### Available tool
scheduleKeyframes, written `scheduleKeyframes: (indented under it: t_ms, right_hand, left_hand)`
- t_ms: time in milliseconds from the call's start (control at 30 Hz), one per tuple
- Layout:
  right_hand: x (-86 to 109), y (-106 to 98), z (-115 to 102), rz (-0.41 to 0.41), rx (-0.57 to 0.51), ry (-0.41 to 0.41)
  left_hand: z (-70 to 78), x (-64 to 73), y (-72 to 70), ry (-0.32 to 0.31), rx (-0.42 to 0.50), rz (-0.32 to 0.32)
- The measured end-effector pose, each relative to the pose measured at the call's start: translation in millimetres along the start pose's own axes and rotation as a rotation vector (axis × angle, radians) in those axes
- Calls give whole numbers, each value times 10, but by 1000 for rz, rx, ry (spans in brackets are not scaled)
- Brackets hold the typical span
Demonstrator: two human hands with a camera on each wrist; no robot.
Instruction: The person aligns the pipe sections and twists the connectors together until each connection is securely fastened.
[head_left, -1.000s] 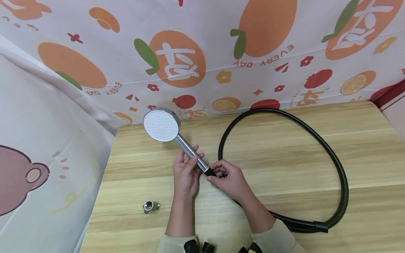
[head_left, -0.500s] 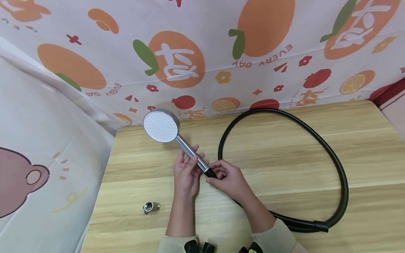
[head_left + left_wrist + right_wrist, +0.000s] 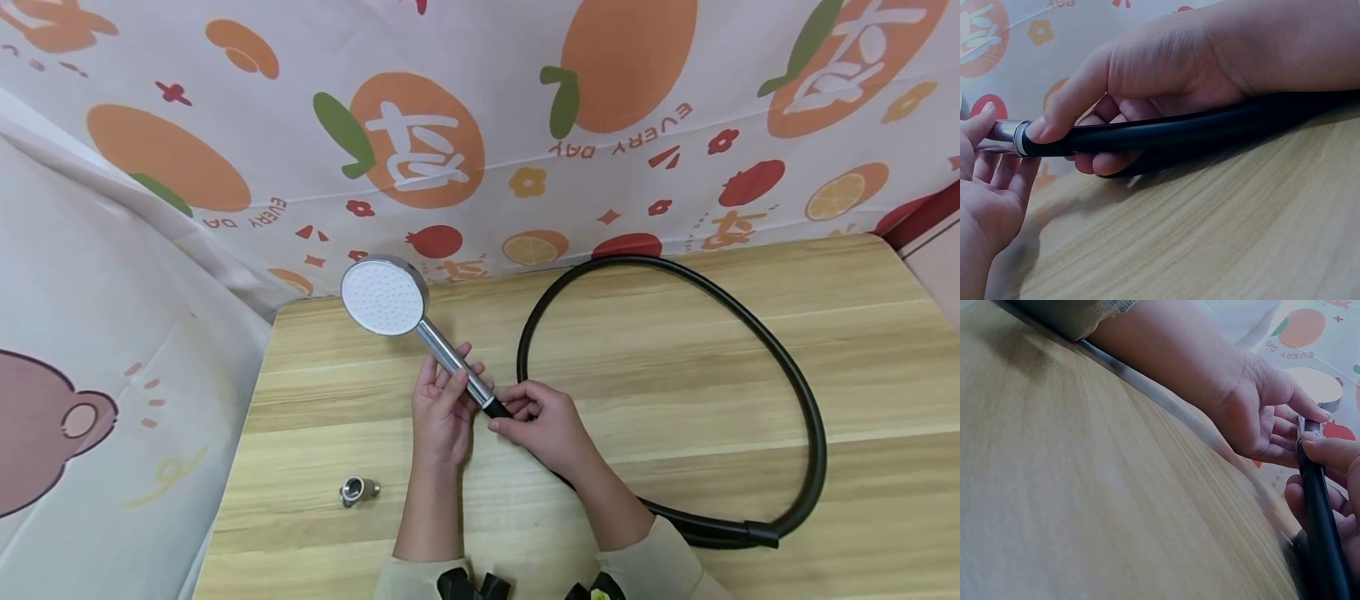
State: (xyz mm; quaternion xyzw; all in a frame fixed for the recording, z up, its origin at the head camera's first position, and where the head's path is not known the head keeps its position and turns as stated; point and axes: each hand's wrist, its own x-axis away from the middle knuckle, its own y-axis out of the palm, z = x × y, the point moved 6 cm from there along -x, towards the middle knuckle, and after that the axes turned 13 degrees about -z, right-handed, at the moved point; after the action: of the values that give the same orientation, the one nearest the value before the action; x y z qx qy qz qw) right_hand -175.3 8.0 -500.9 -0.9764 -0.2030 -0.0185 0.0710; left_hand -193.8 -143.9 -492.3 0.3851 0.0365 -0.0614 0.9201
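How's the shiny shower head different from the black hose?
The shower head is silver with a white face; the hose is black. The shower head's handle is straight; the hose curves into a big loop. The left hand holds the shower head; the right hand pinches the hose. Both are held in a hand.

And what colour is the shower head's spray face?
White, covered in small dots; the spray face shows best in the head view.

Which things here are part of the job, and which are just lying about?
In use:
shower head, in the left hand
black hose, pinched by the right hand

Seemingly just there:
small metal fitting, untouched on the table
printed cloth hanging behind
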Motion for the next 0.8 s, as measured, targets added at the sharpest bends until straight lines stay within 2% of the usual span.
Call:
scheduleKeyframes:
  t_ms: [233, 500, 633, 800]
  right_hand:
    - [4, 60, -63, -46, -25, -22]
    - [5, 79, -46, -97, -75, -49]
    - [4, 52, -26, -68, -60, -60]
    - [5, 26, -9, -23, -28, -50]
  left_hand:
    - [56, 20, -10, 4, -16, -1]
    - [29, 15, -24, 6, -31, 12]
    - [8, 1, -22, 16, -19, 4]
    - [1, -3, -25, 29, -2, 22]
